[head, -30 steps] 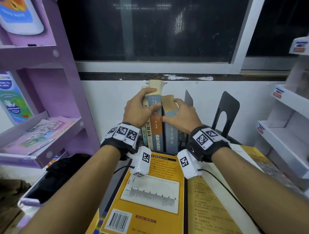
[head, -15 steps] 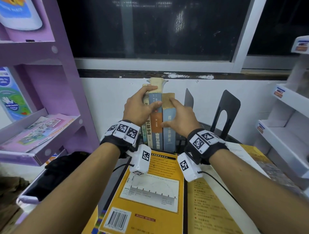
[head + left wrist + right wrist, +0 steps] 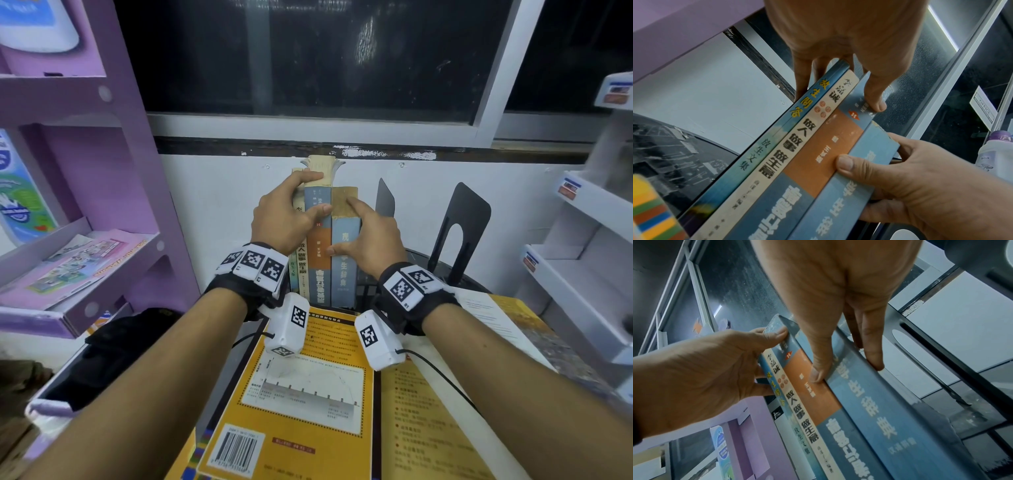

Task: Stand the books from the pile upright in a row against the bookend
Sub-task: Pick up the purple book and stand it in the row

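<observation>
Several books stand upright in a row (image 3: 320, 260) at the back of the table. From the left they are a thin blue one, a cream spine (image 3: 797, 142), a blue-and-orange spine (image 3: 824, 155) and a blue dictionary (image 3: 344, 260). My left hand (image 3: 308, 195) grips the three left books near their tops, thumb on the blue-and-orange spine. My right hand (image 3: 346, 226) pinches the dictionary (image 3: 869, 410), thumb at its left edge and fingers along its right cover. A black bookend (image 3: 385, 202) stands just right of the dictionary. A yellow book (image 3: 301, 394) tops the flat pile in front.
A second, larger black bookend (image 3: 459, 233) stands further right. An open yellow book (image 3: 486, 329) lies at the right. A purple shelf unit (image 3: 102, 212) stands close on the left and white shelves (image 3: 582, 260) on the right. The wall and a dark window are directly behind.
My right hand has slid a little down the blue dictionary, uncovering its worn top. My left hand keeps its grip on the other books.
</observation>
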Demonstrator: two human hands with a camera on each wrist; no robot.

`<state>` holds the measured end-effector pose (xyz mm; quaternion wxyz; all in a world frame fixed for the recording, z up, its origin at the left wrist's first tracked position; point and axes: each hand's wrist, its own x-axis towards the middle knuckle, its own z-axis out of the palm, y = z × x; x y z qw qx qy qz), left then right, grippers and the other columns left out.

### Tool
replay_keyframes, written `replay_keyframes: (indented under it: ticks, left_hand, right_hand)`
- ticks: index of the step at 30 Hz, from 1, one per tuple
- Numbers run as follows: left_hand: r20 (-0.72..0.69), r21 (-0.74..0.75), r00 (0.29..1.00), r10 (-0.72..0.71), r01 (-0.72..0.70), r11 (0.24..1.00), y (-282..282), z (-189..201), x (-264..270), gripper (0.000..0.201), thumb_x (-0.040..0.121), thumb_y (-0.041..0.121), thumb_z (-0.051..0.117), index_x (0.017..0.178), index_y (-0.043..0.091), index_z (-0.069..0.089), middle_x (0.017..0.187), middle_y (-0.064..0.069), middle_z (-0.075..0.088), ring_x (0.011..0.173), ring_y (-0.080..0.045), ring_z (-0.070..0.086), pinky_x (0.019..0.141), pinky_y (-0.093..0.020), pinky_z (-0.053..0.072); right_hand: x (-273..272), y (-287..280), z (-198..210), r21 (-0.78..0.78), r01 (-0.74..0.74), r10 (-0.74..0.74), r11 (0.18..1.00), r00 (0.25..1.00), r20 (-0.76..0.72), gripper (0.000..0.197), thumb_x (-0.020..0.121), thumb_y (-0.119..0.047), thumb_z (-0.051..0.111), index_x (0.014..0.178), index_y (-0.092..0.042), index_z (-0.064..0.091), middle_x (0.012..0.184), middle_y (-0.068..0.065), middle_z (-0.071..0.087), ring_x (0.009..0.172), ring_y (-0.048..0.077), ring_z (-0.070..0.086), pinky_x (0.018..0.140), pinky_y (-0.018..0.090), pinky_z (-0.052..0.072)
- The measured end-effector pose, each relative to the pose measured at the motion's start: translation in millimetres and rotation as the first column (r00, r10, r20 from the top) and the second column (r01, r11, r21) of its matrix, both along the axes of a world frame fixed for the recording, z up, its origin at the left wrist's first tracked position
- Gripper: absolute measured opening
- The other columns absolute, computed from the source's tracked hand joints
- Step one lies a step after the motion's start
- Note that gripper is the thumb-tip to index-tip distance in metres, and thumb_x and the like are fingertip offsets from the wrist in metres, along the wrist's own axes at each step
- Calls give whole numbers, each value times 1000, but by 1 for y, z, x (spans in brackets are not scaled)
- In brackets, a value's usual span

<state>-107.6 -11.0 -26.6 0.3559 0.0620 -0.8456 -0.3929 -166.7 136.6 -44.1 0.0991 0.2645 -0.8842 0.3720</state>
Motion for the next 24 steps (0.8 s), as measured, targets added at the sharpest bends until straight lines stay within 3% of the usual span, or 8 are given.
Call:
replay_keyframes:
  ticks: [5, 10, 13, 15, 17, 21, 24]
  left_hand:
    - [12, -3, 1000, -7, 7, 1000, 1, 0, 2, 45, 81, 37, 73, 122, 36, 57, 113, 17, 63, 102, -9, 62, 88, -35, 54]
    - [19, -46, 1000, -2, 2, 999, 5, 1, 6, 44, 85, 36, 69, 126, 35, 53, 117, 12, 62, 101, -10, 58, 86, -28, 48]
    - [36, -27, 998, -43, 44, 999, 4, 2, 8, 47, 85, 33, 69, 128, 33, 51, 127, 6, 60, 110, -16, 58, 93, -36, 50]
    - [48, -23, 996, -77, 78, 997, 4, 3, 8, 49, 85, 31, 69, 130, 31, 50, 134, 2, 56, 116, -20, 56, 96, -44, 50]
    - [64, -51, 994, -84, 88, 995, 5, 4, 10, 52, 86, 28, 68, 133, 26, 48, 135, 1, 54, 117, -20, 54, 97, -46, 49]
    - [72, -100, 995, -67, 74, 992, 9, 5, 18, 56, 86, 25, 69, 136, 21, 45, 143, -2, 44, 129, -19, 44, 107, -44, 39]
    - [100, -120, 995, -25, 38, 992, 14, 9, 27, 59, 86, 24, 69, 139, 18, 42, 150, -4, 35, 138, -19, 33, 113, -36, 29]
  right_hand:
    - [2, 2, 1, 9, 7, -7, 1000, 1000, 16, 95, 64, -34, 89, 144, -25, 38, 115, 6, 65, 101, 23, 62, 89, 38, 55]
    - [3, 3, 5, 51, -8, 5, 999, 998, 60, 102, 65, -35, 88, 147, -27, 29, 112, 7, 63, 100, 25, 62, 88, 39, 54]
    - [4, 10, 10, 19, -54, 51, 998, 990, 134, 95, 69, -28, 86, 145, -25, 28, 111, 5, 64, 98, 22, 63, 85, 33, 54]
    - [5, 16, 14, -6, -91, 91, 996, 979, 183, 87, 73, -23, 83, 144, -23, 33, 115, 3, 63, 95, 16, 59, 80, 24, 48]
    - [8, 21, 18, -16, -109, 109, 994, 969, 221, 82, 78, -24, 79, 145, -23, 33, 123, 4, 61, 94, 12, 55, 78, 22, 44]
    - [11, 26, 24, -21, -91, 94, 996, 966, 243, 76, 81, -29, 76, 146, -21, 37, 134, 6, 58, 112, 20, 58, 87, 26, 47]
    - [17, 33, 30, -50, -75, 86, 996, 957, 276, 70, 81, -30, 75, 142, -19, 42, 132, 7, 58, 114, 24, 59, 96, 39, 51]
